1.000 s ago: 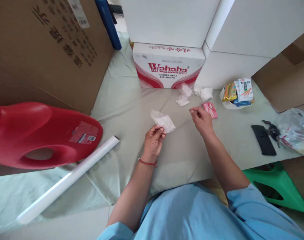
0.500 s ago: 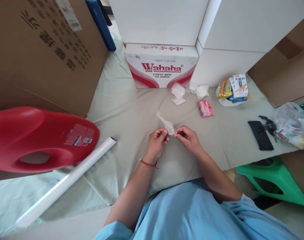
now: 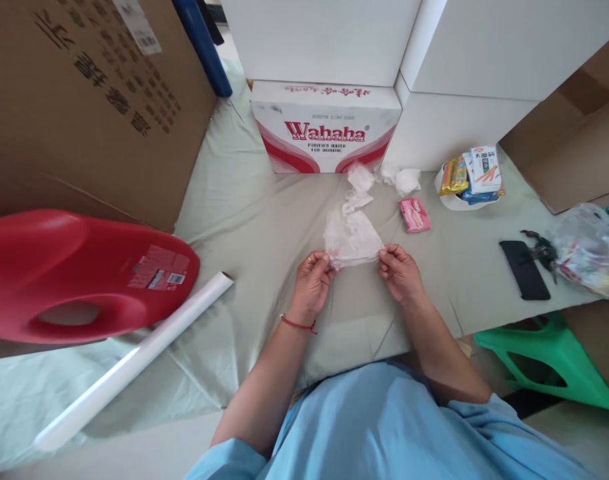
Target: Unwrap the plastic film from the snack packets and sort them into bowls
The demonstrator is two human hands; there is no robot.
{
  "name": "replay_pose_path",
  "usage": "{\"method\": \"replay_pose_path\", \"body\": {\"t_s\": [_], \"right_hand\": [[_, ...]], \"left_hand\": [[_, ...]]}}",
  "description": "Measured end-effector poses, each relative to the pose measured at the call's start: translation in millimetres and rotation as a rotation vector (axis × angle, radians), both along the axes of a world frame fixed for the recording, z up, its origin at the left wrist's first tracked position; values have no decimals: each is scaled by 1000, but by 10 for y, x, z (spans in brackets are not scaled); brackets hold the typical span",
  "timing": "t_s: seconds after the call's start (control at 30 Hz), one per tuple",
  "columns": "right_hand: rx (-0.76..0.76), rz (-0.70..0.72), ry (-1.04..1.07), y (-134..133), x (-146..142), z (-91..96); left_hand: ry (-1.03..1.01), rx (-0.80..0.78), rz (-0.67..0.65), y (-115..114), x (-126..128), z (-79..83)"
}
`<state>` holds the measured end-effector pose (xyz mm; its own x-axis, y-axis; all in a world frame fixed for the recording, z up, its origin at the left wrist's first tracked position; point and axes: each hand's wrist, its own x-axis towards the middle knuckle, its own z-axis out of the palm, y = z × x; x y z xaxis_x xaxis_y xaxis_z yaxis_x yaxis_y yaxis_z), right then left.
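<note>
A thin, see-through white plastic bag (image 3: 353, 237) is stretched between my two hands above the cloth-covered table. My left hand (image 3: 313, 280), with a red cord on its wrist, pinches the bag's left corner. At the opposite corner my right hand (image 3: 400, 272) grips the edge between thumb and fingers. Just beyond the bag lies a crumpled white bundle (image 3: 360, 181), which the bag's far end overlaps or touches; I cannot tell which. To its right sit another white crumpled bundle (image 3: 407, 181) and a pink snack packet (image 3: 415, 215).
A Wahaha carton (image 3: 329, 133) stands at the back. On the right are a white tub (image 3: 451, 201) of snacks, a black phone (image 3: 525, 270), a filled plastic bag (image 3: 591, 250) and a green stool (image 3: 544, 360). A red jug (image 3: 109, 267) and white roll (image 3: 134, 363) lie left.
My hands have moved apart, the right one going rightward. The plastic bag, bunched up between my fingertips before, is now spread out wide.
</note>
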<state>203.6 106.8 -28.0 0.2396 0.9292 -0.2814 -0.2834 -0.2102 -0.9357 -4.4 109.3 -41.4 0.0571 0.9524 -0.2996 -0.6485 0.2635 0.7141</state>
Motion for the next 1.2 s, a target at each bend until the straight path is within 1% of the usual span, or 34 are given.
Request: {"method": "replay_pose_path", "body": {"t_s": [0.07,0.1,0.13,0.17,0.2,0.27,0.33,0.4,0.43,0.5,0.6,0.67,0.77,0.87,0.93,1.03,1.13,1.2], "right_hand": [[73,-92,-310,-48,17,-27],[139,-131,-464,-77,17,-20],[222,-142,-600,-108,10,1],[316,-114,-710,-136,-6,32],[410,-51,-794,-158,-32,68],[561,126,-914,-179,-110,126],[638,296,-995,-166,-209,137],[654,396,-1028,-130,-300,105],[649,410,-1022,-110,-337,84],[622,384,-963,-79,-386,56],[536,340,-798,-58,-415,72],[429,303,-630,-50,-409,104],[244,168,-297,-17,-341,145],[132,-1,-8,33,-165,174],[92,-97,107,43,4,185],[68,-179,155,-20,276,173],[56,-219,157,-155,514,125],[46,-236,210,-241,646,92]], "left_hand": [[0,-6,3,-4,1,-5],[4,-8,4,-5,3,-9],[9,-9,4,-6,5,-14],[14,-9,4,-7,9,-18],[20,-6,3,-7,14,-23],[35,7,2,-11,27,-30],[62,21,7,-18,43,-31],[79,31,14,-28,55,-23],[78,37,10,-34,60,-15],[71,59,-14,-43,67,1],[112,87,-39,-49,72,19],[150,75,-40,-46,69,22],[148,57,-52,-35,47,27],[94,55,-50,-16,-5,34],[38,49,-20,2,-49,36],[-23,52,34,32,-105,33],[-42,43,50,53,-120,33],[-40,22,48,54,-108,40]]}}
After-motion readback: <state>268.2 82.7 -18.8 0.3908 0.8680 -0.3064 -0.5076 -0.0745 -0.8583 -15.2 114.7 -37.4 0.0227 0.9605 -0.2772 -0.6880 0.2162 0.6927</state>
